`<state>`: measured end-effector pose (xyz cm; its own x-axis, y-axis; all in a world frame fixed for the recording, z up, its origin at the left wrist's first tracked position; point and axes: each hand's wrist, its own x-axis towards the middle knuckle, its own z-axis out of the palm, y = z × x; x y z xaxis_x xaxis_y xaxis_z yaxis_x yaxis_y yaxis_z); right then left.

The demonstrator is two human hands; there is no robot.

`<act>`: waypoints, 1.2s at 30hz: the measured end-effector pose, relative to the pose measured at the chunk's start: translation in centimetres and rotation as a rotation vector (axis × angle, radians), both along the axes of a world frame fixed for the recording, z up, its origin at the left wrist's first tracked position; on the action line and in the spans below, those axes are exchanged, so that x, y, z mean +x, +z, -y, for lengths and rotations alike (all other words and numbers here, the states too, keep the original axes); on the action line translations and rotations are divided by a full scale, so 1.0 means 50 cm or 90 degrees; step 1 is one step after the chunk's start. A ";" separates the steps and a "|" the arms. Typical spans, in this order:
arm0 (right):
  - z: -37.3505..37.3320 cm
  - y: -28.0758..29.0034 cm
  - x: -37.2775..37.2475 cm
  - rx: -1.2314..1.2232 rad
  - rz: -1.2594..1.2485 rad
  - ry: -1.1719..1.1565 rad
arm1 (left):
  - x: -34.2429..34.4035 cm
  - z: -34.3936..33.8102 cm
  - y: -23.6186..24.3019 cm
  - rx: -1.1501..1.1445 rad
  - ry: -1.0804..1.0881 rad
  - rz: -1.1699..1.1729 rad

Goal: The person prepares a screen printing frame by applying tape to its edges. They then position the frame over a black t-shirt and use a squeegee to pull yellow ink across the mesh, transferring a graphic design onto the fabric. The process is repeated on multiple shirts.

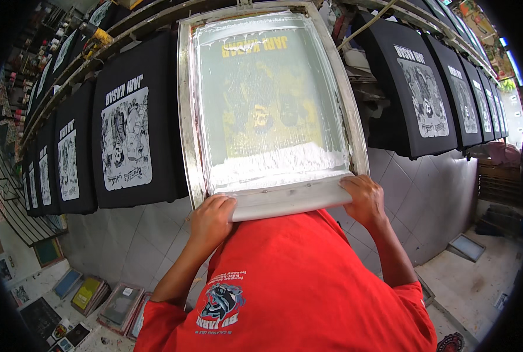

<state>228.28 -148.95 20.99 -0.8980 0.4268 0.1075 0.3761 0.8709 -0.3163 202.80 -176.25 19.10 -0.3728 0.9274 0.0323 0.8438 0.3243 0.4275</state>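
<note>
A screen printing frame (pixel 186 117) stretches away in front of me, its pale mesh (pixel 267 76) showing a yellowish stencil picture. White ink (pixel 285 161) lies in a ragged band across the near end, with more smeared along the edges. Just on my side of the ink is a wide, smooth grey bar, apparently a squeegee (pixel 291 199). My left hand (pixel 213 218) is closed round its left end, thumb side toward the middle. At the right end my right hand (pixel 364 198) grips it, fingers curled over the top. Whatever lies under the mesh is hidden.
Black printed T-shirts (pixel 135 117) line the left on a long rack, and more black T-shirts (pixel 414 88) line the right. A yellow power tool (pixel 97 34) rests at upper left. Stacked frames (pixel 90 293) stand on the floor at lower left; another frame (pixel 467 247) lies at right.
</note>
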 end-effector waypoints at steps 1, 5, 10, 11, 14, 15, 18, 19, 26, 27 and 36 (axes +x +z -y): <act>-0.003 -0.019 0.001 0.029 -0.018 -0.004 | 0.002 -0.001 -0.018 0.028 -0.002 -0.040; -0.025 -0.092 -0.009 0.126 -0.065 -0.020 | -0.009 -0.025 -0.070 0.098 0.004 -0.144; -0.096 -0.084 -0.076 0.099 -0.061 -0.032 | -0.098 -0.105 -0.048 0.043 0.026 -0.084; -0.107 -0.054 -0.089 0.071 -0.019 -0.038 | -0.111 -0.116 -0.015 0.006 0.027 -0.040; -0.084 0.005 -0.069 0.036 -0.010 -0.033 | -0.091 -0.081 0.013 0.016 0.018 0.004; -0.071 0.013 -0.052 0.026 0.003 -0.033 | -0.072 -0.068 0.033 0.010 0.013 0.005; -0.018 -0.002 -0.005 0.000 0.007 -0.024 | -0.025 -0.025 0.023 -0.012 -0.009 0.017; -0.007 -0.009 0.003 -0.004 -0.001 -0.017 | -0.016 -0.016 0.013 -0.016 -0.015 0.019; -0.054 -0.061 -0.058 0.111 -0.053 0.002 | -0.048 -0.052 -0.054 0.059 0.009 -0.085; -0.073 -0.063 -0.078 0.109 -0.054 0.007 | -0.067 -0.068 -0.057 0.062 0.009 -0.091; -0.280 -0.092 -0.290 0.126 -0.082 0.044 | -0.274 -0.257 -0.071 0.069 0.002 -0.157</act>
